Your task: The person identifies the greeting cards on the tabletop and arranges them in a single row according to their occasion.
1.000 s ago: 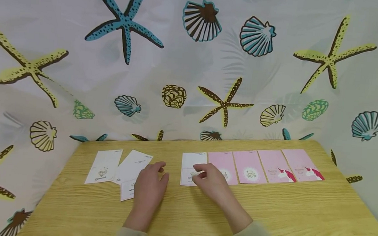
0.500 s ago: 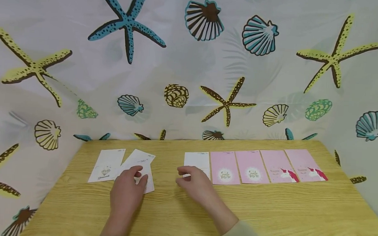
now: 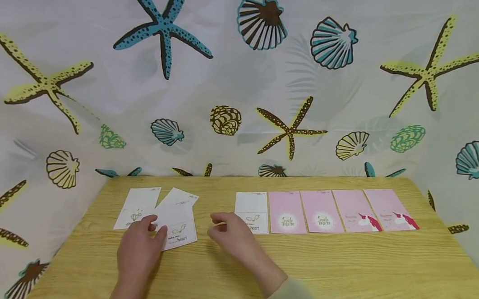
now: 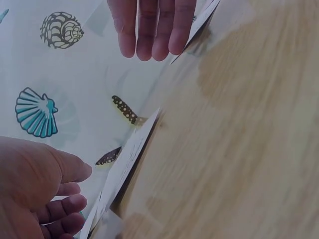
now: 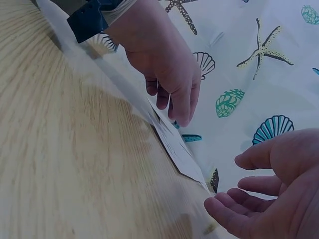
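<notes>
In the head view my left hand hovers over the lower left part of a white card with wings and "heart" lettering, fingers loosely bent. This card lies partly over another tilted white card. A white diamond-print card lies to their left, its lower edge partly hidden by the fingers. My right hand, palm inward and fingers relaxed, is above the table just left of and before a second winged "heart" card, hiding its lower left corner. Neither hand visibly holds anything.
Right of that card runs a row of pink cards: two "Smile More" cards and two unicorn cards. All lie on a wooden table. Behind it hangs a cloth printed with shells and starfish.
My left hand has moved left, off the winged card, which has shifted up and right over the tilted card. My right hand has moved left, uncovering more of the card behind it.
</notes>
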A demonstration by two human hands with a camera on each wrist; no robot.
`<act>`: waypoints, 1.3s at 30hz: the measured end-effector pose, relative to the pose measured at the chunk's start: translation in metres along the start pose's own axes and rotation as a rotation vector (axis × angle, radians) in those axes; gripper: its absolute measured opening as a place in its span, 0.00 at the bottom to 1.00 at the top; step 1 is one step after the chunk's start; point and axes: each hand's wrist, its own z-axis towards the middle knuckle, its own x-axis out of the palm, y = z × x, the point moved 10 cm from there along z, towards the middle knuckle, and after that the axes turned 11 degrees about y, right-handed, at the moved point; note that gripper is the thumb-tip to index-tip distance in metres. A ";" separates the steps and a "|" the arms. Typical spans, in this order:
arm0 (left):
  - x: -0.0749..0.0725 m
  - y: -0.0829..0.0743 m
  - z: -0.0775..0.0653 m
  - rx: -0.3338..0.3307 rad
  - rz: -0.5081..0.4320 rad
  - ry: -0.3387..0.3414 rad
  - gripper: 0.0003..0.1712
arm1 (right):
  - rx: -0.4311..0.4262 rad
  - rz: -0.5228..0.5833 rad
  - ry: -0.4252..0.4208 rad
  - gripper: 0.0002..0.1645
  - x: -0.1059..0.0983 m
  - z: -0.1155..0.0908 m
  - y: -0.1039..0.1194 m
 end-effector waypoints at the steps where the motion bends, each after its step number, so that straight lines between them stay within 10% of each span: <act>1: 0.000 0.001 0.000 -0.006 0.002 -0.001 0.29 | 0.000 0.006 0.002 0.29 0.002 0.001 0.001; 39: 0.016 0.024 0.005 -0.091 0.056 0.011 0.28 | 0.042 0.416 0.033 0.31 0.040 0.019 -0.007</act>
